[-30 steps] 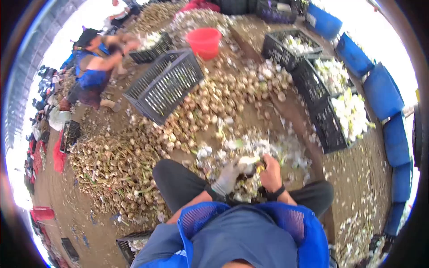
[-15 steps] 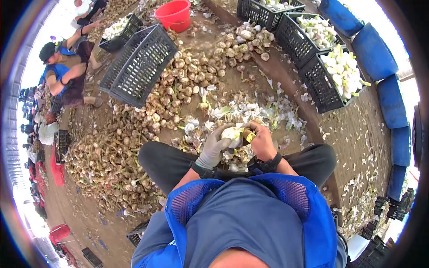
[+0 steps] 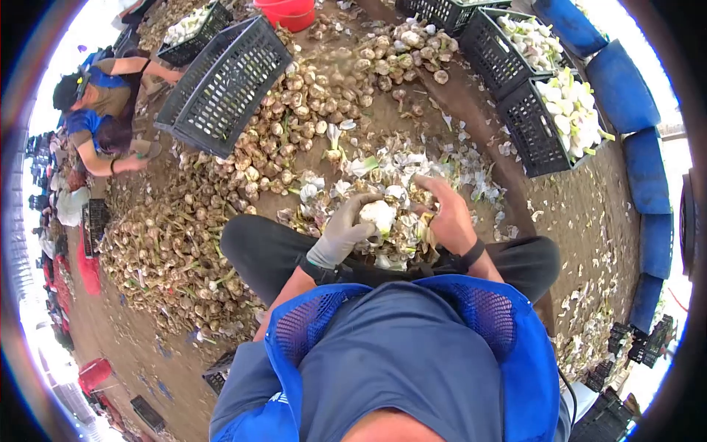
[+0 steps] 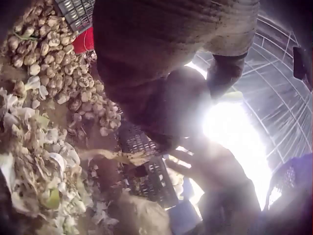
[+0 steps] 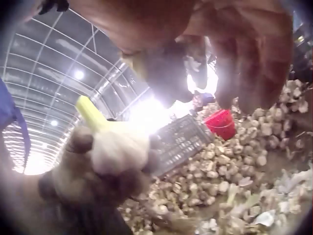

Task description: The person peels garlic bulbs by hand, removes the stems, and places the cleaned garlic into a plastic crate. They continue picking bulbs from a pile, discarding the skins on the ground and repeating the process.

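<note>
In the head view my gloved left hand [image 3: 341,234] grips a peeled-looking white garlic bulb [image 3: 379,216] above the lap. The right wrist view shows this garlic bulb [image 5: 120,149] with its pale yellow-green stem pointing up, the glove's fingers curled round it. My bare right hand [image 3: 451,219] is just right of the bulb and apart from it, fingers spread. A dark covering with a yellow edge shows at its thumb [image 5: 168,68] in the right wrist view. Under both hands lies a heap of garlic skins [image 3: 401,177].
Unpeeled garlic bulbs [image 3: 169,243] are piled to the left and ahead. A black crate [image 3: 228,85] stands tilted beyond them, near a red bucket [image 3: 289,11]. Crates of white garlic [image 3: 571,114] stand at right, before blue barrels [image 3: 626,85]. Another person [image 3: 103,110] sits at far left.
My right hand has moved from the bulb's stem off to the right, and its fingers have spread. The left hand keeps hold of the garlic bulb. The head view has tilted down.
</note>
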Motion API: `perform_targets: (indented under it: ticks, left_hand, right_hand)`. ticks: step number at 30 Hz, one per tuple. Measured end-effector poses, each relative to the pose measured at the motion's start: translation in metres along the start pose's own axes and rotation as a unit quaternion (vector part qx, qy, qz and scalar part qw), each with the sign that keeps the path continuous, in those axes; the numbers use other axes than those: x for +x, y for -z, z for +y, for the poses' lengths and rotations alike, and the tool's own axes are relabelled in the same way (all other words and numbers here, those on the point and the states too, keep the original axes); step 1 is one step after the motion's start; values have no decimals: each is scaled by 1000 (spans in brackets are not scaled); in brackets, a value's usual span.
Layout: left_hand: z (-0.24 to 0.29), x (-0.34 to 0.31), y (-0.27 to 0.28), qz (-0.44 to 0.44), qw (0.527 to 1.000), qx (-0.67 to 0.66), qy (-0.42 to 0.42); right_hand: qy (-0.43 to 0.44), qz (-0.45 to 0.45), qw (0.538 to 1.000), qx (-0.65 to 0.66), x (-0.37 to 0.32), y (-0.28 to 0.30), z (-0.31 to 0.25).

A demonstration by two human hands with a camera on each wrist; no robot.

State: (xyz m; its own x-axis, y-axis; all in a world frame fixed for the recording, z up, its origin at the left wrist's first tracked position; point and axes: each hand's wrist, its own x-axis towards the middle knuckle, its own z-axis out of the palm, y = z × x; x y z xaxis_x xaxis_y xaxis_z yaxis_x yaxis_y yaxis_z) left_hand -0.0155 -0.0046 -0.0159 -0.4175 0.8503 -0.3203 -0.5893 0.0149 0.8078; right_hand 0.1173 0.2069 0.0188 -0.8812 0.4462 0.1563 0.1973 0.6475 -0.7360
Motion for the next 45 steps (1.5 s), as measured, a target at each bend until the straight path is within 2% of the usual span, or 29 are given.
perform_targets:
  ticks: [2,3,4,8,10,11,14,18,20,22,25,27,30,31,33,36,38,39,40,42,43,44,45]
  left_hand:
    - [7,0,-4,9,984,175,-10]
    - [11,-2,-8,0,984,180,-2]
    - [10,-2,-7,-3,984,180,1]
    - [11,-3,-5,-6,972,236,13]
    - [8,-5,0,-5,960,271,63]
    - [4,-5,0,-8,963,268,25]
    - [9,-10,-7,-26,978,198,67]
    - [-9,-4,-2,-49,989,127,50]
    - [-11,-3,-6,-11,998,43,50]
    - [-15,0,-1,-15,998,45,48]
    - [-18,1,-1,-1,998,58,36]
    - [-16,4,-1,-23,993,100,54]
    - [-7,-2,-9,4,989,132,73]
    - [-6,-1,-10,3,988,132,74]
    - [-1,1,-10,-1,975,215,60]
    - [11,2,-18,-13,980,190,65]
    - [8,0,-19,-18,987,147,61]
    - [6,0,-19,-25,993,104,57]
    - [2,1,-15,-26,993,103,58]
    - [0,1,-9,14,988,145,47]
    - [2,2,-10,14,988,144,46]
    - [5,1,-11,19,987,149,55]
    - [7,-1,-13,26,986,153,66]
  right_hand:
    - [39,-115,983,135,-3,1,-16]
    - [72,-94,983,137,-4,-7,-17]
    - [68,-92,984,137,-5,-8,-18]
    - [101,-118,983,94,-4,-7,-16]
    - [109,-134,984,42,-9,-13,-12]
    - [119,-124,985,22,-11,-17,-13]
    - [128,-123,984,-25,-12,-18,-16]
    - [108,-135,985,-2,-8,-14,-12]
    - [9,-72,994,87,-9,-11,-9]
    - [-6,-39,994,105,-7,-9,-12]
    - [99,-83,982,140,-9,-10,-16]
    - [107,-85,985,103,-11,-13,-15]
    - [112,-94,987,63,-13,-16,-14]
    - [98,-110,988,50,-14,-13,-16]
    - [84,-126,988,35,-12,-11,-14]
    - [46,-77,994,59,-5,-10,4]
    - [-47,48,996,58,-1,-12,21]
    - [-130,86,986,66,1,-16,37]
    - [-130,86,986,65,-1,-14,44]
    - [-145,-11,987,-63,-3,-12,50]
    - [-67,10,998,-6,-5,-16,46]
    - [-65,7,998,-8,-9,-15,42]
    - [-87,-47,991,93,-6,-5,13]
